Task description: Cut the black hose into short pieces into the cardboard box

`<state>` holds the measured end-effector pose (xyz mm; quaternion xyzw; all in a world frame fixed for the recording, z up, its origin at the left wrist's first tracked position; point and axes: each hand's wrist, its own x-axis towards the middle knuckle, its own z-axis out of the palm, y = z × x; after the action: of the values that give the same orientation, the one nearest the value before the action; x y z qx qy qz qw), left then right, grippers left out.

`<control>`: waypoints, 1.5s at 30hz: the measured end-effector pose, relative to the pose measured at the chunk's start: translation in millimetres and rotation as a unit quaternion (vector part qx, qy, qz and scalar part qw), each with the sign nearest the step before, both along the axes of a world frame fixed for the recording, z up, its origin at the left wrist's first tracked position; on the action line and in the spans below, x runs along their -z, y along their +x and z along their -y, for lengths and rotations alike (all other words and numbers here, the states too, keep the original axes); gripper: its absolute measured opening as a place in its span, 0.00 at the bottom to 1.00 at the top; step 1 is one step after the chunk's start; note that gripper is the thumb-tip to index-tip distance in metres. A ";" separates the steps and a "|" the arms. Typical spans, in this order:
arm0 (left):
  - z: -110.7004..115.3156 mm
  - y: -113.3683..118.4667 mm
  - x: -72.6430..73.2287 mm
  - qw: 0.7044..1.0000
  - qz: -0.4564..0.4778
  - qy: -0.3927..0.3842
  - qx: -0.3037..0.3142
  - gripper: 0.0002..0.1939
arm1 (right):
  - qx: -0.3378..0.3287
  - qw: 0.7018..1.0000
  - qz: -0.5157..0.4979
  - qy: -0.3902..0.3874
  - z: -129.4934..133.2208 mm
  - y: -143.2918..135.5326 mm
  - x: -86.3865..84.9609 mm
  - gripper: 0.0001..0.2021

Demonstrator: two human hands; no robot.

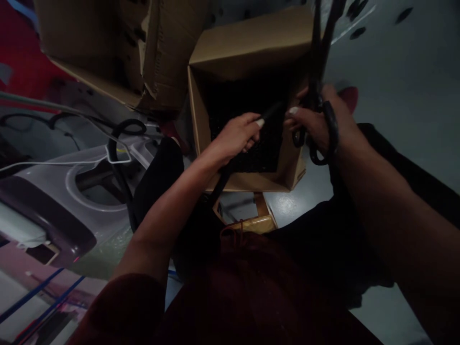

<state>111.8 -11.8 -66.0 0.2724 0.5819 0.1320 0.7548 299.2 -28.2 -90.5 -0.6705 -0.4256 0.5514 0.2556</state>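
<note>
My left hand (239,134) is closed around a dark strip (271,114), over an open cardboard box (251,40). One end of the strip points right, toward my other hand; the lower part runs down past the box's near edge. Black contents fill the box, too dark to make out singly. At the box's right side, my right hand (319,117) grips large black-handled scissors (316,72). Their blades point away from me, slightly apart, and a handle loop hangs below the fingers. A white patch shows on a digit of each hand.
Another open cardboard box (172,52) stands at the back left. On the left sits a grey-and-purple machine (108,184) with a round opening, a black hose and a white cable. Yellow tape (257,224) lies below the near box. Dark spots mark the grey floor (406,72).
</note>
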 end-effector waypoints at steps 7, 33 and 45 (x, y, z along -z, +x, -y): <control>-27.1 -15.7 -9.0 0.995 -0.069 0.054 -0.047 0.06 | -0.132 0.991 0.012 -0.021 15.0 -8.4 17.3 0.16; -27.2 -22.4 -10.0 0.996 -0.053 0.067 0.021 0.05 | -0.234 0.971 0.008 -0.053 17.2 -5.2 7.5 0.26; -26.3 -21.5 -11.1 0.999 -0.025 0.041 0.014 0.08 | -0.225 0.970 0.082 -0.052 14.9 -14.0 -4.6 0.19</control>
<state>90.2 14.5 -54.9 0.3143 0.5905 0.1378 0.7304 285.2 -43.0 -85.9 -0.6129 -0.5556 0.5593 0.0545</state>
